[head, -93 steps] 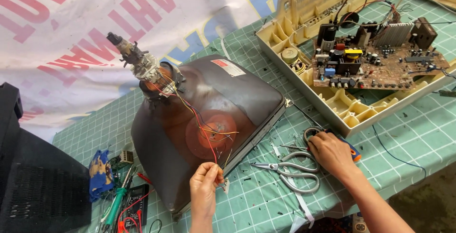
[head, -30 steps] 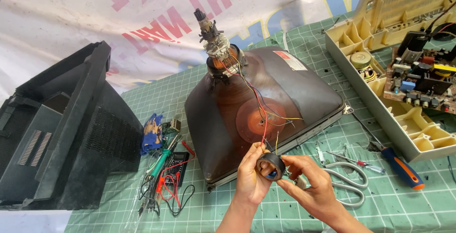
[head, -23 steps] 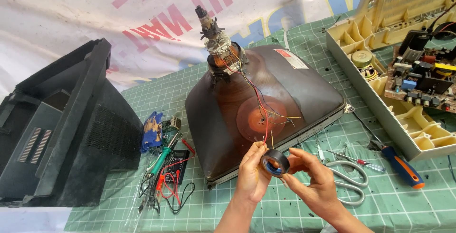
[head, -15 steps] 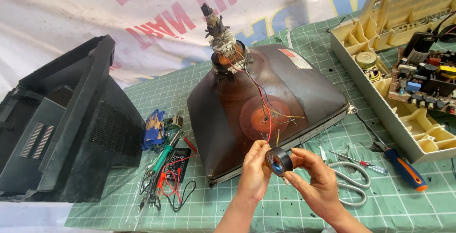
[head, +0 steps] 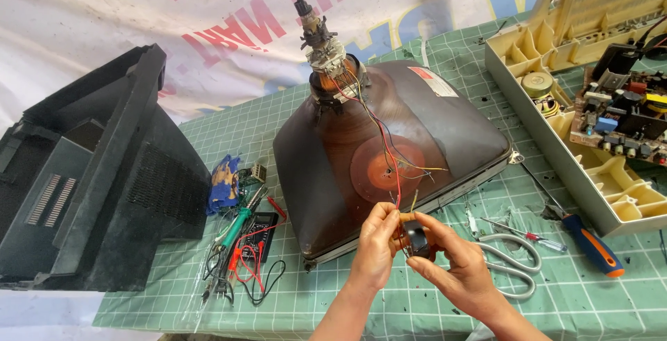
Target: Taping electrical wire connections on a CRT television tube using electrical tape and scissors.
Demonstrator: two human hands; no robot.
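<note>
Our fingertips [head: 410, 224] pinch a small black tape roll [head: 419, 238] from both sides: the left hand [head: 377, 247] closes on its near edge with thumb and forefinger, and the right hand [head: 455, 268] wraps its far edge, thumb across the top. The roll sits low in front of us, just above the green mat [head: 389, 306] and just before the front edge of the picture tube [head: 389, 167]. Thin wires [head: 389, 153], red among them, run down from the tube's neck [head: 323, 49] to end right at our fingers.

We judge the roll light and fairly stiff, its outer face slick, so the rim is the place to grip it. The wires are thin and limp, likely easy to kink.

Beside the right hand lie scissors [head: 511, 261] and two screwdrivers [head: 587, 244]. To the left lies a meter [head: 258, 240] with its leads, and beyond it the black casing [head: 90, 188]. A beige tray [head: 556, 146] holding a circuit board [head: 622, 115] stands at the right.
</note>
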